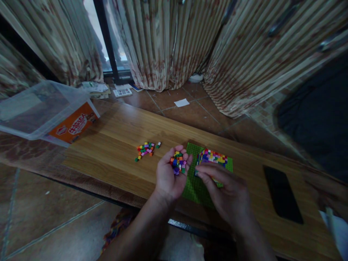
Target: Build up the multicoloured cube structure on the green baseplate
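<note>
Across the wooden tabletop (pixel 108 152): two bare hands are working close together, with small coloured bricks lying around them.
Left hand (pixel 167 179): turning its palm up, cupping and grasping a heap of loose bricks (pixel 178 162); the fingers are curling up around it. Orange, purple, yellow, pink, green and red are showing.
Right hand (pixel 228 190): reaching over the green baseplate (pixel 193 188), thumb and index fingertips coming together at the left edge of the brick block (pixel 214 156). Cannot tell whether the fingertips are pinching a brick.
Brick block: sitting on the baseplate, showing many colours mixed on top; the right hand is hiding its near part.
Baseplate: lying flat on the tabletop, showing studs along its left side, just beside the left hand.
Scattered bricks (pixel 146 149): lying in a loose patch on the tabletop, left of the left hand and apart from it; one small group is resting slightly off to the right.
Black slab (pixel 282 194): lying flat, phone-like, well to the right of the baseplate.
Clear bin (pixel 40 108): standing at the left end of the tabletop, bearing an orange label (pixel 74 123).
Curtains (pixel 174 43): hanging beyond the tabletop, down to a tiled floor (pixel 152 97), where a white sheet (pixel 182 103) is lying.
</note>
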A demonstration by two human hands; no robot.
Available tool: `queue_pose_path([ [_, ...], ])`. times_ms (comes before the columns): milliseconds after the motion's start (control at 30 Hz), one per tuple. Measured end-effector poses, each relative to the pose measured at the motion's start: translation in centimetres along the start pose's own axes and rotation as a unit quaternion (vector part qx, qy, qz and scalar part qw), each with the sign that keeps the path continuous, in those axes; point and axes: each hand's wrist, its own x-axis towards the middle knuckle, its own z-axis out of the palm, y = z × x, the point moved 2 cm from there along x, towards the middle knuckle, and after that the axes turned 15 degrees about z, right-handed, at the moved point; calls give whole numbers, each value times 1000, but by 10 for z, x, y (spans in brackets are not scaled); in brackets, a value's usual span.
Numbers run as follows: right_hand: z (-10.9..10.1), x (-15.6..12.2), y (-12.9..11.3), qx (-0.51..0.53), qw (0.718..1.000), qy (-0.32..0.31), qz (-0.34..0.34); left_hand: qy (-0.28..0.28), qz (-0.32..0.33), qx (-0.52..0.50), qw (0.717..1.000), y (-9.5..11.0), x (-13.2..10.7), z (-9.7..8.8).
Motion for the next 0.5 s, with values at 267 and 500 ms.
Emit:
queue_pose_path([
  [267, 4, 25, 43, -76, 986, 143, 34, 4, -3, -2, 1000, 0, 1, -1],
  [500, 7, 35, 42, -114, 978, 164, 56, 5, -3, -6, 1000, 4, 1, 0],
])
